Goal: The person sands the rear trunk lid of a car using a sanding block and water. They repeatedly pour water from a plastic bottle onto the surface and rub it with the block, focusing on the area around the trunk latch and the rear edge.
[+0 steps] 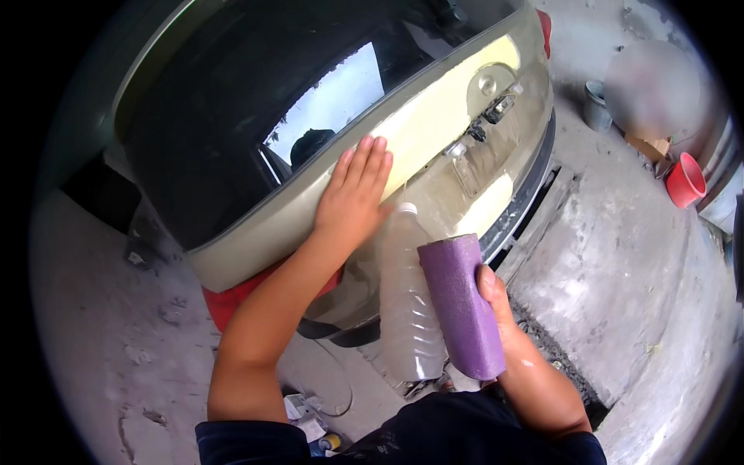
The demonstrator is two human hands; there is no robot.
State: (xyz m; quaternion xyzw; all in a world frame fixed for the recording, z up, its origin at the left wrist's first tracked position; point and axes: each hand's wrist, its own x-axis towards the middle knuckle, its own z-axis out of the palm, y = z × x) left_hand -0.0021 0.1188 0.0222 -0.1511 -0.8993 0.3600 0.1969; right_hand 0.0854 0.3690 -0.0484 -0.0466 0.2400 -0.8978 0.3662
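My left hand (357,190) lies flat on the car's tailgate (248,256), fingers stretched out. Its fingertips rest at the edge of a pale yellow filler patch (434,108) below the rear window. In my right hand (500,310) is a purple sandpaper-covered sanding block (463,306), gripped by its right side, with my thumb near its upper end. Most of that hand's fingers are hidden behind the block. Right beside the block stands a clear plastic bottle (407,302) with a white cap; whether hidden fingers also hold it, I cannot tell.
Loose wiring and a connector (500,108) stick out of the tailgate. A red bucket (686,180) and a grey bucket (597,107) are at the right, by a cardboard box (647,146). A floor channel (535,225) runs beside the bumper. Small cans (329,442) lie near my body.
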